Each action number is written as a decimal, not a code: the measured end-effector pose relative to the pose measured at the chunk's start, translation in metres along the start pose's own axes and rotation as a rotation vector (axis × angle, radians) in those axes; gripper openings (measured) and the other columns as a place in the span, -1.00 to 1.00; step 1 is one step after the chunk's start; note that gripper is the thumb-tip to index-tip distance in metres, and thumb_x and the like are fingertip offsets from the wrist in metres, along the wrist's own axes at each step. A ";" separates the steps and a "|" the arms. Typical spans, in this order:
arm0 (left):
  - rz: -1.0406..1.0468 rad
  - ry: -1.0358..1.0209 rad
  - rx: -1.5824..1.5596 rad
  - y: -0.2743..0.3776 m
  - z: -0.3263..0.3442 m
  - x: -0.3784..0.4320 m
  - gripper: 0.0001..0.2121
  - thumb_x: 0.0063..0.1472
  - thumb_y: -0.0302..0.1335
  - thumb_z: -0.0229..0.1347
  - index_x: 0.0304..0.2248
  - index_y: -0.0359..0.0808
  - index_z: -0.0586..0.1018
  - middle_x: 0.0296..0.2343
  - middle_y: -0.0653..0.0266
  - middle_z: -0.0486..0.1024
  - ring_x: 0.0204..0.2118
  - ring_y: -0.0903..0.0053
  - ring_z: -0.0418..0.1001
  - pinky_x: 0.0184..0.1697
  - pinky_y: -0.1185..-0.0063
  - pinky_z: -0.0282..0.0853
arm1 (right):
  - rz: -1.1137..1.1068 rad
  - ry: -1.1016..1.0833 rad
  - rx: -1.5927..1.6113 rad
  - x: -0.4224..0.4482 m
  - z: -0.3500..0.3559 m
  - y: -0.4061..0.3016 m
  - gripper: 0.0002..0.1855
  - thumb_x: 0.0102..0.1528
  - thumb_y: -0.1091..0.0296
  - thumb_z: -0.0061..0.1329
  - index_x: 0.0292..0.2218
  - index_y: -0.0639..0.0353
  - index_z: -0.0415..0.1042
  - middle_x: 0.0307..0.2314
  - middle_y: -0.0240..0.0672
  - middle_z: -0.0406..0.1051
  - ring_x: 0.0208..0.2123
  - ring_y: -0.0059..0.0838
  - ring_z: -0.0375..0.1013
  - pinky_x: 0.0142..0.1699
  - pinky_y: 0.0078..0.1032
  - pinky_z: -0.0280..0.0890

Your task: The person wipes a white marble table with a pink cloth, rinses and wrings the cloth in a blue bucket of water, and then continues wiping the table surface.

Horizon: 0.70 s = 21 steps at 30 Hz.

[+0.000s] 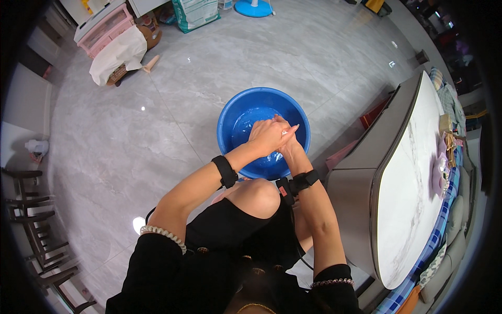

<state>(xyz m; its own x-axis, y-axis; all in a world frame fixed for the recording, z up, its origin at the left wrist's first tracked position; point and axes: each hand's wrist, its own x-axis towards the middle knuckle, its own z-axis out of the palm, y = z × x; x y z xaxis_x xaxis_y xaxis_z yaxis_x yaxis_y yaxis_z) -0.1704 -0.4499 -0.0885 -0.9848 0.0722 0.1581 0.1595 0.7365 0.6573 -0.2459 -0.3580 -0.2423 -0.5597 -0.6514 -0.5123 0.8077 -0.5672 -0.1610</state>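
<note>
A round blue plastic basin (229,106) stands on the floor in front of my knees, with shallow, rippled water (245,121) in its bottom. Over the basin my two hands press together. My left hand (264,135) lies across the top, its back facing up and its fingers bent over the other hand. Beneath it is my right hand (289,143), mostly covered, with a finger or thumb sticking out to the right. A small white spot shows between them, too small to name. Whatever lies between the palms is hidden.
To the right stands a low table (408,165) with a white marble-look top, close to my right arm. Dark wooden chairs (39,219) line the left edge. A pink drawer unit (106,29) and a green-and-white bag (196,13) stand farther ahead on grey floor tiles (117,137).
</note>
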 end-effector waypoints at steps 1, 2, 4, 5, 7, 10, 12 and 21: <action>0.011 0.031 0.031 -0.003 0.003 0.000 -0.63 0.14 -0.17 -0.10 -0.65 -0.23 0.50 -0.72 0.09 0.42 -0.64 0.20 0.41 -0.57 0.39 0.31 | -0.003 0.017 -0.020 -0.008 0.010 0.003 -0.69 0.16 0.15 -0.41 -0.47 0.08 0.30 -0.53 -0.36 0.35 -0.48 -0.43 0.35 -0.35 -0.43 0.31; 0.021 0.061 0.062 -0.007 0.006 0.001 -0.64 0.14 -0.18 -0.11 -0.65 -0.22 0.51 -0.74 0.10 0.41 -0.67 0.19 0.39 -0.60 0.37 0.30 | -0.007 0.032 -0.037 -0.015 0.021 0.006 -0.69 0.16 0.16 -0.41 -0.46 0.08 0.30 -0.52 -0.35 0.35 -0.47 -0.43 0.35 -0.34 -0.42 0.31; 0.038 0.094 0.090 -0.008 0.008 0.002 -0.64 0.15 -0.19 -0.12 -0.65 -0.21 0.51 -0.75 0.11 0.41 -0.69 0.20 0.39 -0.61 0.37 0.30 | -0.025 0.071 -0.069 -0.036 0.044 0.009 -0.70 0.16 0.17 -0.41 -0.46 0.09 0.30 -0.51 -0.33 0.36 -0.45 -0.41 0.36 -0.32 -0.41 0.31; 0.043 0.111 0.105 -0.010 0.008 0.002 -0.64 0.15 -0.19 -0.13 -0.65 -0.21 0.52 -0.76 0.11 0.41 -0.70 0.20 0.38 -0.61 0.37 0.30 | -0.030 0.081 -0.079 -0.044 0.053 0.012 -0.70 0.16 0.18 -0.41 -0.46 0.09 0.30 -0.51 -0.33 0.36 -0.44 -0.41 0.36 -0.30 -0.40 0.31; 0.021 0.138 0.132 -0.013 0.012 0.004 -0.64 0.16 -0.20 -0.14 -0.64 -0.20 0.52 -0.76 0.13 0.41 -0.68 0.22 0.40 -0.59 0.38 0.32 | -0.040 0.080 -0.100 -0.055 0.060 0.011 -0.70 0.16 0.19 -0.41 -0.45 0.10 0.31 -0.49 -0.31 0.37 -0.42 -0.40 0.37 -0.28 -0.39 0.31; -0.040 0.107 0.073 -0.016 0.013 0.006 -0.63 0.17 -0.20 -0.17 -0.64 -0.19 0.53 -0.73 0.13 0.43 -0.64 0.22 0.42 -0.54 0.38 0.34 | 0.017 -0.044 -0.143 -0.047 0.037 -0.003 -0.71 0.16 0.20 -0.40 -0.43 0.12 0.31 -0.48 -0.29 0.38 -0.41 -0.39 0.38 -0.27 -0.39 0.32; -0.098 0.046 0.065 -0.024 0.013 0.009 -0.61 0.18 -0.19 -0.20 -0.62 -0.20 0.53 -0.69 0.13 0.44 -0.58 0.21 0.43 -0.48 0.38 0.35 | 0.085 -0.186 -0.173 -0.037 0.011 -0.019 -0.71 0.17 0.19 -0.39 -0.42 0.15 0.31 -0.48 -0.28 0.37 -0.42 -0.40 0.39 -0.30 -0.39 0.33; -0.567 -0.280 0.271 -0.078 0.018 0.014 -0.61 0.10 -0.22 -0.07 -0.08 -0.16 0.32 -0.04 -0.01 0.17 -0.04 0.08 0.21 -0.06 0.35 0.22 | -0.034 0.627 -1.175 -0.076 0.050 -0.012 -0.48 0.15 0.16 -0.38 -0.06 0.50 0.10 -0.19 0.12 0.25 -0.20 0.02 0.32 -0.21 -0.15 0.31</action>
<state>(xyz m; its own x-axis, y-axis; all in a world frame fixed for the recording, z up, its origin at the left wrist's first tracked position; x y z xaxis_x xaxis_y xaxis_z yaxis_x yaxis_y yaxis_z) -0.1975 -0.4939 -0.1505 -0.8974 -0.2299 -0.3767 -0.3729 0.8514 0.3689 -0.2222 -0.3271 -0.1594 -0.6589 -0.1249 -0.7418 0.6522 0.3966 -0.6460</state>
